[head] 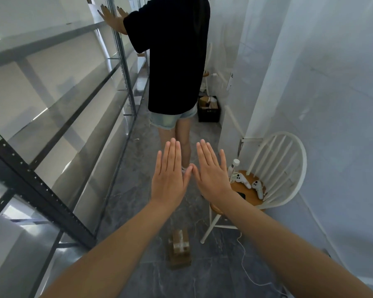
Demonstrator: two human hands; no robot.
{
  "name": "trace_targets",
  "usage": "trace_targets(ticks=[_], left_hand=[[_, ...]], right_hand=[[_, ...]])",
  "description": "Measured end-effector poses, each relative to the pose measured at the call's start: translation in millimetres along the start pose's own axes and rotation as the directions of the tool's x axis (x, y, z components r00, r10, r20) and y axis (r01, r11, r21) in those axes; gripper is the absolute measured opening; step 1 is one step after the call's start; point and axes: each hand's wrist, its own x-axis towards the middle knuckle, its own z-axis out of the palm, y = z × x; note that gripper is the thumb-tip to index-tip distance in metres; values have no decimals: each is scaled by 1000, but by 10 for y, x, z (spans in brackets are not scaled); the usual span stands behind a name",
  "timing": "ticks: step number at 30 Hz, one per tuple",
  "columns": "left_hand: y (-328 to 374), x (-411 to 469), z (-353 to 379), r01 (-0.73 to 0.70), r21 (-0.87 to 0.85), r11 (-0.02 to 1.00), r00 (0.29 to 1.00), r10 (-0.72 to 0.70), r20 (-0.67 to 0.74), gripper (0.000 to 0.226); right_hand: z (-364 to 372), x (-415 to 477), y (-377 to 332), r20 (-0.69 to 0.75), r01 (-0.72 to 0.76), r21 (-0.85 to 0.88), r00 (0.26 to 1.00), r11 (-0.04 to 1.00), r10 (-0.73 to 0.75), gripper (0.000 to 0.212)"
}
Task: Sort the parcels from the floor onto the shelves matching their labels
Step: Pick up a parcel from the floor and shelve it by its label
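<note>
Holding both hands out flat, backs to the camera: left hand (169,177) and right hand (211,175), fingers straight, thumb tips touching. Grip wide on both, nothing held. Parcel (179,249), a taped brown box, lies on the floor (202,280) at 6 o'clock from the hands, between the forearms. Shelves (52,108) run along 9 o'clock. Another person (177,61) stands at 12 o'clock, hands on an upper shelf. Chair (282,168) at 3 o'clock carries two white controllers (242,179). Black crate (209,109) at 1 o'clock, near that person.

Soft, even daylight, glare on shelves (52,117), edges bowed, perhaps slightly blurred.
</note>
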Motion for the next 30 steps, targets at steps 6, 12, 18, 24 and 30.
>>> trace_targets(ticks=[6,12,18,24,30], left_hand=[[-283,212,243,5,-36,999,999,-4,34,71],[-650,340,472,12,-76,997,995,-4,96,71],[-954,351,805,38,-175,984,977,0,213,72],[-1063,240,1159,95,-265,959,958,-17,285,75],[-1068,208,1443,201,-363,910,926,-56,373,76]], right_hand=[[244,303,-134,25,-21,-15,999,1000,21,67],[581,587,-317,55,-46,-74,997,996,50,65],[965,724,-423,113,-95,-9,989,995,96,63],[1297,695,-391,199,-115,-56,972,992,124,65],[1532,793,-243,311,-101,-50,944,994,112,64]])
